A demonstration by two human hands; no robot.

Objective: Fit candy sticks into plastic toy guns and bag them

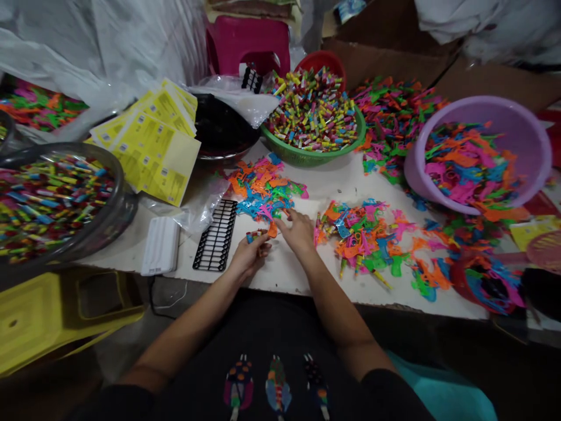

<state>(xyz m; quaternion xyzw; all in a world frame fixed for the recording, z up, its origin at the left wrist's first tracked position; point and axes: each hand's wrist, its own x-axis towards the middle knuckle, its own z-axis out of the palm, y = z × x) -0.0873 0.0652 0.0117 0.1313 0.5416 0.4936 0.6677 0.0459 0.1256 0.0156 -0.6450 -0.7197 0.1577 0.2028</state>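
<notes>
Near the table's front edge, my left hand [252,256] is closed around several small colourful tubes [254,235]. An orange plastic piece [272,229] sits at its fingertips, close to my right thumb. My right hand [298,231] has its thumb and fingers apart, at the near edge of a pile of toy guns [263,190] in orange, blue, green and pink. Whether the right thumb touches the orange piece I cannot tell. To the right lies a second heap of toy guns [363,231], with striped tubes [381,279] among them.
Left of my hands are a black plastic rack [215,235] and a white box [160,245] with a cable. Yellow printed sheets [153,155] lie behind. A green basin [313,155] and a dark basin [127,204] hold tubes; a purple basin [495,111] holds toy guns.
</notes>
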